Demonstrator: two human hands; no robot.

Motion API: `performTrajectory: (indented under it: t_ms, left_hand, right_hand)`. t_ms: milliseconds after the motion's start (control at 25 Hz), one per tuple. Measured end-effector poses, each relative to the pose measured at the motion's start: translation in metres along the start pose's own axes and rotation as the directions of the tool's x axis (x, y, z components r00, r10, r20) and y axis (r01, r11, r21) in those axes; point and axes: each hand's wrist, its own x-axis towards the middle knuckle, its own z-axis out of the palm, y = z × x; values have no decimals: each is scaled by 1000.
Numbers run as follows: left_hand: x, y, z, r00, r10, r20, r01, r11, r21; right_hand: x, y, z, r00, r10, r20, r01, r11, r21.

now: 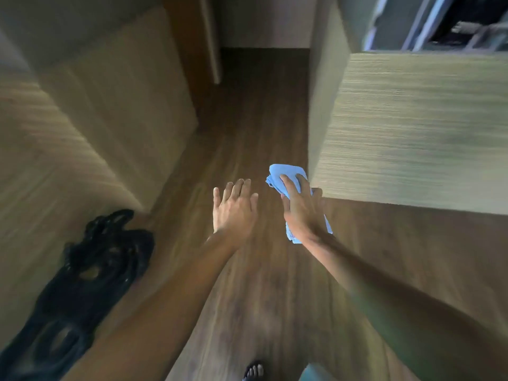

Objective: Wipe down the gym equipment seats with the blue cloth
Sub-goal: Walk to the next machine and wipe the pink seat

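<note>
While the right hand [301,207] grips it, blue cloth [286,174] runs lengthwise away.

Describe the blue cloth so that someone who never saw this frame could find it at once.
Look along the dark wooden floor up the middle of the view. Near the centre, by the corner of the pale wall on the right, the right hand grips a bunched cloth. It alone is light blue; the left hand beside it holds nothing.
</note>
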Motion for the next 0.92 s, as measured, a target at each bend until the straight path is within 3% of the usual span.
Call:
performTrajectory:
  t_ms: [240, 520, 680, 920]
  left_hand:
    - [100, 162, 61, 950, 299, 90, -300, 954, 0]
    - [175, 385, 143, 845, 514, 147, -514, 857, -36]
    - [210, 504, 176, 744, 646, 169, -648, 760, -51]
    - [251, 671, 230, 556, 814, 169, -799, 579, -162]
  right_hand:
    - [57, 162, -41, 955, 270, -122, -269, 963, 26]
    - [107, 380, -98, 860, 493, -132, -497, 867, -5]
    - [121, 486, -131, 779, 591, -211, -613, 788, -57]
    - [134, 617, -185, 594, 759, -266, -789, 614, -9]
